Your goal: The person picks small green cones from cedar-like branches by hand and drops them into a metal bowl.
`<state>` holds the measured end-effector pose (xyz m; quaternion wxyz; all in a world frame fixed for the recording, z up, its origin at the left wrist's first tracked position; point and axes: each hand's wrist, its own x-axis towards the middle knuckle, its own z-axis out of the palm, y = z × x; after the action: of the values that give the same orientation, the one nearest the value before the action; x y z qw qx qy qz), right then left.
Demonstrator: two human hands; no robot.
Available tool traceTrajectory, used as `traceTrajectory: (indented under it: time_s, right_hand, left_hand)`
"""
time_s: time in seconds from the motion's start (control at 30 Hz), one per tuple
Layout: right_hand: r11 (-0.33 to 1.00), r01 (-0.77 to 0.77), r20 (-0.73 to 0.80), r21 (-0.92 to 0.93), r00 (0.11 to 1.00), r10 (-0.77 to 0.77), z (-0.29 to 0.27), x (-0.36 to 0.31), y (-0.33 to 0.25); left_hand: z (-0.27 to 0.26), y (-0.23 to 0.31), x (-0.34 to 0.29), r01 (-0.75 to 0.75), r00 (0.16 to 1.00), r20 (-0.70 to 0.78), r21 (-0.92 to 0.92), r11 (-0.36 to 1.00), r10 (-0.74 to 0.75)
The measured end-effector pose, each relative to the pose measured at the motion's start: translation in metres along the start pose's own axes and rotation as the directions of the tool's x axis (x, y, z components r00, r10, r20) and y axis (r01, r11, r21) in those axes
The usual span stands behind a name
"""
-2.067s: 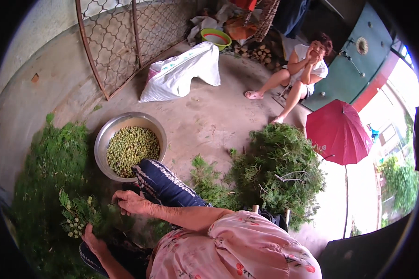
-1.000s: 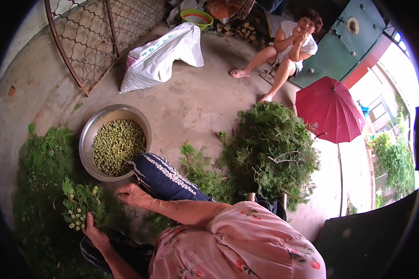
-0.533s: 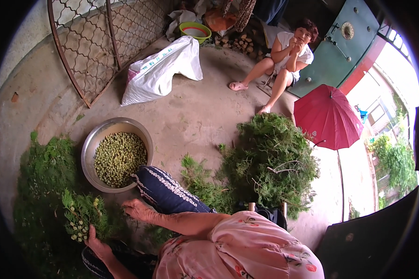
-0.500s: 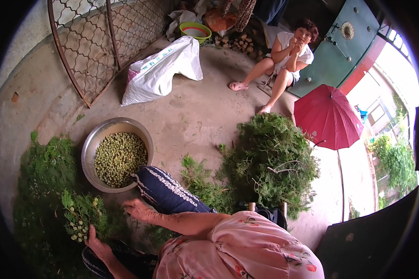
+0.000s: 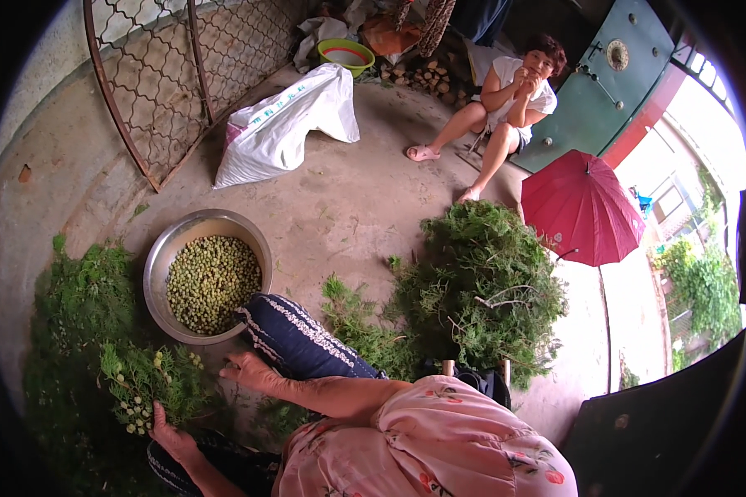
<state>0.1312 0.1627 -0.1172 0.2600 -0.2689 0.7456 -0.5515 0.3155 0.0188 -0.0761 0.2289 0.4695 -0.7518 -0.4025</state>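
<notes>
My left hand (image 5: 169, 434) grips a leafy evergreen sprig (image 5: 153, 377) by its lower end, the fingers partly hidden behind the foliage. Pale green, berry-like cones dot the sprig. My right hand (image 5: 253, 371) hovers just right of it, thumb and fingers a little apart, nothing visible between them. Beyond both hands stands a wide metal basin (image 5: 153, 282), its bottom covered with small round green cones (image 5: 213, 284). My knee in dark blue patterned cloth (image 5: 294, 335) is against the basin's right side.
Cut greenery (image 5: 83, 298) lies at left; a larger branch heap (image 5: 489, 290) is at right. A white sack (image 5: 286, 124), a green basin (image 5: 346, 54) and firewood (image 5: 423, 76) lie farther back. Another person (image 5: 514, 99) sits by a green door (image 5: 601, 83), near a red umbrella (image 5: 584, 207).
The sprig has turned and shifted slightly left and down with my left hand. My right hand has moved a little, its fingers changing position. The seated person stays put.
</notes>
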Motion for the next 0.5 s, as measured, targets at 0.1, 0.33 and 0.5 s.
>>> traceTrajectory:
  time_s: [0.1,0.33,0.5]
  right_hand:
    - [0.996,0.021,-0.018,-0.09,1.0,-0.023,-0.001,-0.001,-0.005]
    - [0.971,-0.192,0.109,0.143,0.978,0.178,-0.004,0.002,0.008]
    - [0.958,-0.227,0.169,0.176,0.966,0.198,-0.005,0.009,0.006]
  left_hand:
    - [-0.004,-0.002,0.0,-0.024,1.0,-0.018,0.007,1.0,0.024]
    - [-0.004,0.012,-0.001,0.044,0.999,0.004,-0.065,0.997,-0.044]
    - [-0.008,0.004,0.001,-0.041,0.999,-0.025,-0.031,0.999,0.04]
